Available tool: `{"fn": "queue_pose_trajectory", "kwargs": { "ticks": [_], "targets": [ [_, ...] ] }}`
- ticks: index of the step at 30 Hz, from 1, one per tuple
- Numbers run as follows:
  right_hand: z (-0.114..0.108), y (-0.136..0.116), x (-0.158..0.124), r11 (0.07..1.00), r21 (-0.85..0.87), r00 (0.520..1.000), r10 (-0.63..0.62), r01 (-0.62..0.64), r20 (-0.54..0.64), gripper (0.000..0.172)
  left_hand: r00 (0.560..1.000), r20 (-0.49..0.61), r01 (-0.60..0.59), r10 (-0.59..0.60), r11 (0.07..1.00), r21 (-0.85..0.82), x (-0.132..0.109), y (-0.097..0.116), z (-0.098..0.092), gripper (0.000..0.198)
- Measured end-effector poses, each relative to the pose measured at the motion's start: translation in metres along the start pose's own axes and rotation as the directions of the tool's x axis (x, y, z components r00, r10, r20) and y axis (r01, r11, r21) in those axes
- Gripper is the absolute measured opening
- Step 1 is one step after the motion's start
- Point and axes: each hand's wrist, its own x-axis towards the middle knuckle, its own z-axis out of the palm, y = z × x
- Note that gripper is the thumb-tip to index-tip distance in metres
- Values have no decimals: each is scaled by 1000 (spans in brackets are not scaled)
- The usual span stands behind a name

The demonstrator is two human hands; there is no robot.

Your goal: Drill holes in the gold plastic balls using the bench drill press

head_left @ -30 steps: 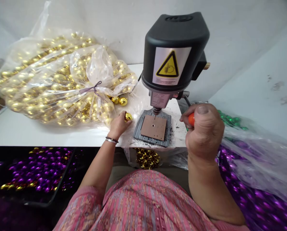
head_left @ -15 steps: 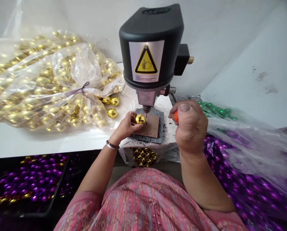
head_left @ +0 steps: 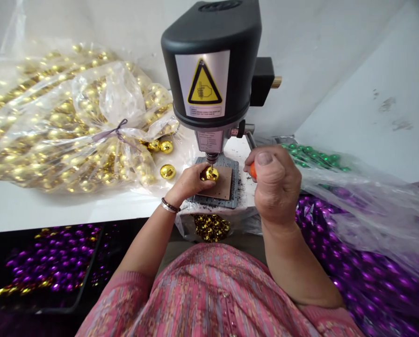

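Note:
Under the bit of a black drill press (head_left: 213,61), my left hand (head_left: 190,181) grips a shiny gold ball (head_left: 213,174) between thumb and fingers. The ball is over a brown board (head_left: 223,187) on the machine's grey base plate (head_left: 234,180). The drill bit (head_left: 212,166) comes down at the top of the ball; I cannot tell how deep it is. To the right, my right hand (head_left: 274,180) is closed round the orange knob (head_left: 253,171) of the press lever, its thumb on top.
A tied clear bag of gold balls (head_left: 65,126) fills the left of the white table (head_left: 55,206), with loose gold balls (head_left: 167,172) beside it. An open bag of gold balls (head_left: 212,228) hangs below the base. Purple balls (head_left: 321,234) and green balls (head_left: 314,157) lie right.
My left hand has moved right, bringing the gold ball under the drill bit. My right hand stays on the lever knob. A loose gold ball on the table has shifted slightly.

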Motion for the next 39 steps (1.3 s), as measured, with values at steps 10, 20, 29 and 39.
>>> {"fn": "queue_pose_trajectory", "kwargs": {
  "ticks": [10,20,29,39],
  "targets": [
    [-5,8,-6,998,-58,998,-34,37,51,31,998,27,63,-59,980,-186,5,-2,12,45],
    [-4,29,-16,992,-90,996,-85,86,14,25,996,17,85,-83,969,-230,2,-3,15,55],
    [5,55,-27,996,5,994,-84,84,-68,23,1000,-11,24,-28,951,-307,0,-7,19,48],
    [7,53,-23,997,41,995,-65,68,-73,26,999,-27,18,-28,945,-327,-2,-7,22,42]
  ]
}}
